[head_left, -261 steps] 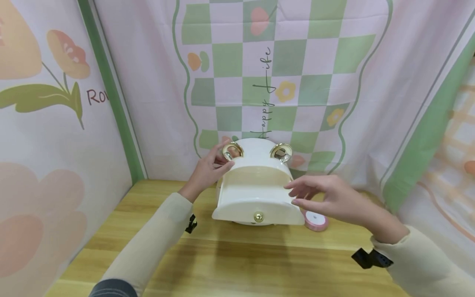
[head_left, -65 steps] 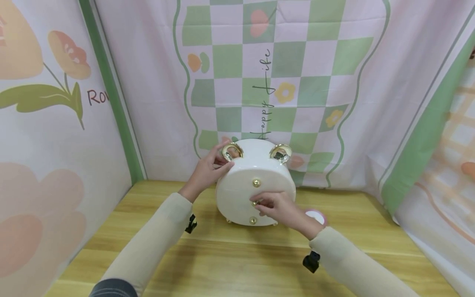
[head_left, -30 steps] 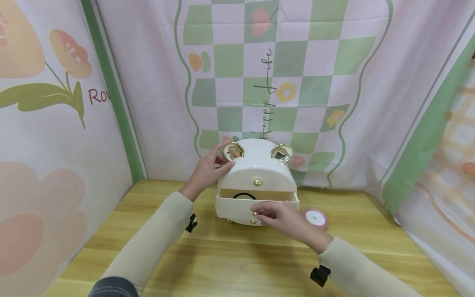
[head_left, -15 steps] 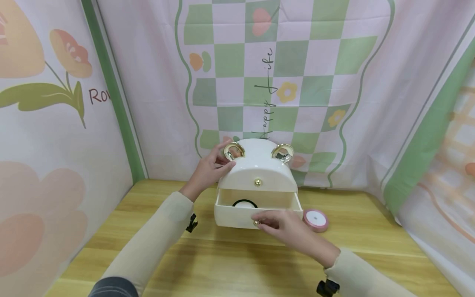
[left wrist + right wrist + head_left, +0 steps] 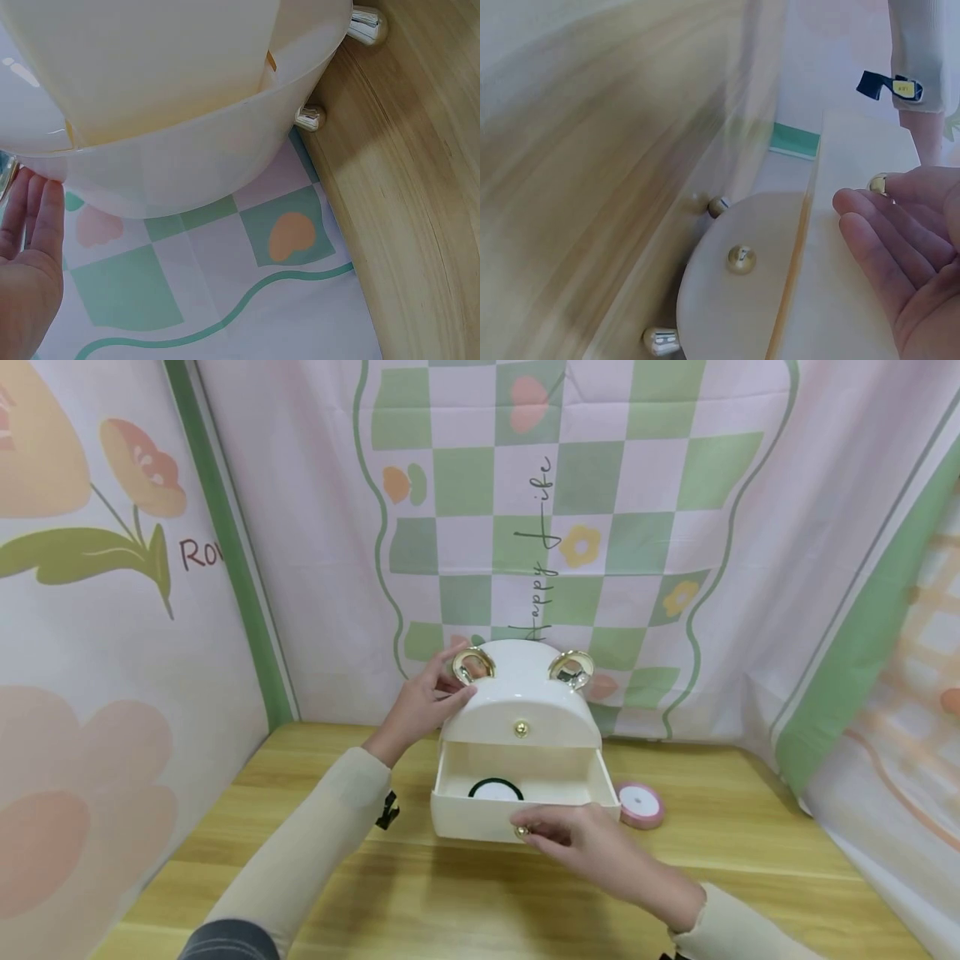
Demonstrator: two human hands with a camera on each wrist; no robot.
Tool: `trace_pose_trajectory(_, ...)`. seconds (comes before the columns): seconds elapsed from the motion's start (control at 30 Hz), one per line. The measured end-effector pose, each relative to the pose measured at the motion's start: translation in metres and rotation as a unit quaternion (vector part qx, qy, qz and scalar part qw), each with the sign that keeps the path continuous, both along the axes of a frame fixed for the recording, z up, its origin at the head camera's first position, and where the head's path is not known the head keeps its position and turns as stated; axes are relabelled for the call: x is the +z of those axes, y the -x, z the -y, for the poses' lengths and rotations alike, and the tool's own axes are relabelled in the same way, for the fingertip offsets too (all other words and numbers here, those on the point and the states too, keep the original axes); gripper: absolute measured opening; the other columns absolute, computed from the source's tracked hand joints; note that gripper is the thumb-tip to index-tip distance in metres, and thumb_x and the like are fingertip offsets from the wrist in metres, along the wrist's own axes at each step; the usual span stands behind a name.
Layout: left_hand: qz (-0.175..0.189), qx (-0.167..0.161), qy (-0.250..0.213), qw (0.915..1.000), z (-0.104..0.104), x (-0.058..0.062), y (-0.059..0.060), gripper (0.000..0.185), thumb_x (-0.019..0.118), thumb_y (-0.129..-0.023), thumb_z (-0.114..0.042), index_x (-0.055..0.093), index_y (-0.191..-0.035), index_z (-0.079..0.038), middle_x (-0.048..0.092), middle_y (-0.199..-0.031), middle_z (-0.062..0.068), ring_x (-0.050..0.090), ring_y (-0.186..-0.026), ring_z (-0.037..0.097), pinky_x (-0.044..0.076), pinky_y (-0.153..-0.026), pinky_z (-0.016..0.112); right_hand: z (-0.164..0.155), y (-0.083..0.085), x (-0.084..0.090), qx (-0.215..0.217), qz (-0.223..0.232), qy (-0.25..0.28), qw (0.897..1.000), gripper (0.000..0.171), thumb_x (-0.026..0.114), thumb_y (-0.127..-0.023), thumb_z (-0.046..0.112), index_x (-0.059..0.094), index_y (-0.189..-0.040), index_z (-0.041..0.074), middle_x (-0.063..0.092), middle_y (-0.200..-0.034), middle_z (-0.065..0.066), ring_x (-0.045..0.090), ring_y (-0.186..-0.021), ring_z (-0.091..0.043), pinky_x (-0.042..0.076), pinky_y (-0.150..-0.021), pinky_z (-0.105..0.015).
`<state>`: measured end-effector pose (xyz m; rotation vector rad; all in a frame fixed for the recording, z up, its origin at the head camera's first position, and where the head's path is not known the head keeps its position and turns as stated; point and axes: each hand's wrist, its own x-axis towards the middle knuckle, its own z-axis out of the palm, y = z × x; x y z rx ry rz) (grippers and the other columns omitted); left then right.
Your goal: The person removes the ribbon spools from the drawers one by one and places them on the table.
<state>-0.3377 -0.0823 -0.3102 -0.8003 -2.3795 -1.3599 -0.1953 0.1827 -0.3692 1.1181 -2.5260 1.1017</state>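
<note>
The middle drawer [image 5: 517, 814] of the white bear-shaped box [image 5: 519, 693] was already pulled far out, and the top drawer was closed. The box stood at 12 o'clock on the tabletop [image 5: 465, 893], close to the cloth wall. Inside the drawer lay 1 round roll with a black rim [image 5: 496, 790]. The right hand [image 5: 581, 843] pinched the small gold knob [image 5: 521, 832] on the drawer front. The left hand [image 5: 420, 706] held the box near its left gold ear [image 5: 471, 665]. The box looked smooth, shiny and hard, with a round top. A pink ribbon roll [image 5: 639, 804] lay at 3 o'clock of the drawer, on yellow wood.
</note>
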Motion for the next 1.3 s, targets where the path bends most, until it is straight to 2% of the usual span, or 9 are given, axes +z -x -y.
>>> trace_pose_trajectory(0.33,-0.009,-0.003,0.002,0.9999,-0.001,0.0,0.0,0.067,0.068,-0.098,-0.03,0.034,-0.156,-0.031,0.065,-0.103,0.005,0.065,-0.098,0.017,0.056,-0.09,0.033,0.004,-0.015,0.001,0.006,-0.009,0.005,1.0,0.019,0.072,-0.094,0.008,0.077,-0.111,0.014,0.075,-0.103,0.003,0.068,-0.086,-0.003,0.058,-0.07,-0.021)
trace_pose_trajectory(0.73,-0.011,-0.003,0.003,0.9999,0.0,0.0,0.001,0.067,0.067,-0.098,-0.031,0.034,-0.156,-0.033,0.066,-0.103,0.004,0.065,-0.099,0.017,0.055,-0.092,0.033,0.003,-0.027,-0.001,0.015,-0.044,0.006,0.999,0.022,0.073,-0.092,0.003,0.076,-0.11,0.014,0.075,-0.102,0.004,0.068,-0.087,-0.002,0.057,-0.07,-0.018)
trace_pose_trajectory(0.9,-0.004,0.002,0.004,1.0,0.0,0.001,-0.001,0.066,0.068,-0.098,-0.032,0.034,-0.154,-0.04,0.066,-0.103,0.004,0.065,-0.099,0.017,0.055,-0.092,0.033,0.004,-0.031,-0.003,0.026,-0.067,0.014,0.997,0.023,0.074,-0.09,0.001,0.076,-0.109,0.013,0.075,-0.1,0.004,0.068,-0.084,-0.001,0.056,-0.068,-0.015)
trace_pose_trajectory(1.0,-0.003,0.001,0.002,1.0,0.0,0.001,-0.001,0.066,0.068,-0.098,-0.032,0.034,-0.154,-0.04,0.066,-0.104,0.004,0.066,-0.099,0.017,0.055,-0.092,0.033,0.004,-0.032,-0.003,0.03,-0.075,0.017,0.997,0.023,0.074,-0.09,0.001,0.076,-0.109,0.014,0.074,-0.099,0.004,0.067,-0.083,0.0,0.056,-0.068,-0.015)
trace_pose_trajectory(1.2,-0.001,-0.006,-0.002,1.0,0.0,0.001,-0.002,0.067,0.067,-0.098,-0.032,0.034,-0.156,-0.032,0.066,-0.103,0.004,0.065,-0.099,0.016,0.055,-0.092,0.033,0.004,-0.034,-0.005,0.039,-0.053,0.017,0.998,0.023,0.072,-0.092,0.001,0.075,-0.111,0.013,0.074,-0.101,0.004,0.067,-0.085,-0.001,0.056,-0.068,-0.016)
trace_pose_trajectory(1.3,0.0,-0.006,-0.002,1.0,0.0,0.001,-0.002,0.067,0.067,-0.098,-0.032,0.034,-0.156,-0.031,0.065,-0.104,0.005,0.065,-0.099,0.017,0.055,-0.092,0.033,0.004,-0.035,-0.006,0.043,-0.05,0.018,0.998,0.023,0.071,-0.093,0.002,0.074,-0.112,0.012,0.074,-0.102,0.002,0.068,-0.086,-0.002,0.057,-0.069,-0.017)
